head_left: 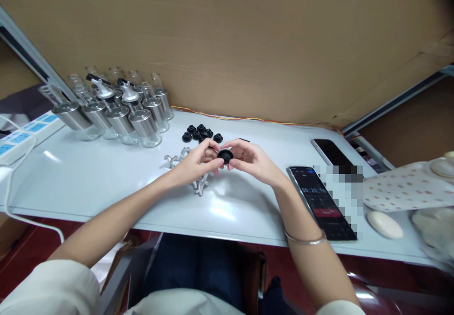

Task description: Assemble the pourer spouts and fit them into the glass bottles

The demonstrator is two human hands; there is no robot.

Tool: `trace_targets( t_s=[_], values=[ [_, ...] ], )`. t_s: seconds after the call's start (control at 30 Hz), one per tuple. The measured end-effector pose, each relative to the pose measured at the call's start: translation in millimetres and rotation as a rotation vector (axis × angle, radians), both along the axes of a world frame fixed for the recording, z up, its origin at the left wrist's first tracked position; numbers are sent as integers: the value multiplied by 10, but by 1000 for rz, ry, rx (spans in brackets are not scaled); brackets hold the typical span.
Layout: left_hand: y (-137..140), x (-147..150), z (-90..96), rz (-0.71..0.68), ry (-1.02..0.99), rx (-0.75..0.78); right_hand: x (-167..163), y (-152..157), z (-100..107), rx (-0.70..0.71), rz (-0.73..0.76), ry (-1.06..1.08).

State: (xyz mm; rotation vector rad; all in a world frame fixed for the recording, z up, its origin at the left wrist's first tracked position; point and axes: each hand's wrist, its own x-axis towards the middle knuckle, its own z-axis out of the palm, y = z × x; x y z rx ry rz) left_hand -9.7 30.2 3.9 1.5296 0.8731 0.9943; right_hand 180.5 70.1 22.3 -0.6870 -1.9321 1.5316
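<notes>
Between my left hand and my right hand I hold a round black stopper with a pale rim, thumbs at its near edge and fingers curled behind it. Just beyond my hands, several similar black stoppers lie in a loose group on the white table. Silvery metal spout parts rest beside and partly under my left hand, which hides some of them.
Several glass bottles with steel sleeves stand at the left, two with pourer tops. A white power strip lies beside them. On the right are a phone showing a timer, another phone and a pale oval object.
</notes>
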Motion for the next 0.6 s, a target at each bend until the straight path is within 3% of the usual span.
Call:
trace_targets(
  t_s=[0.27,0.6],
  values=[
    [-20,9,39,-31,-6,-25,-23,-24,-18,6,-27,40],
    [-26,-18,45,32,133,62,-58,-53,-29,83,-59,10]
  ],
)
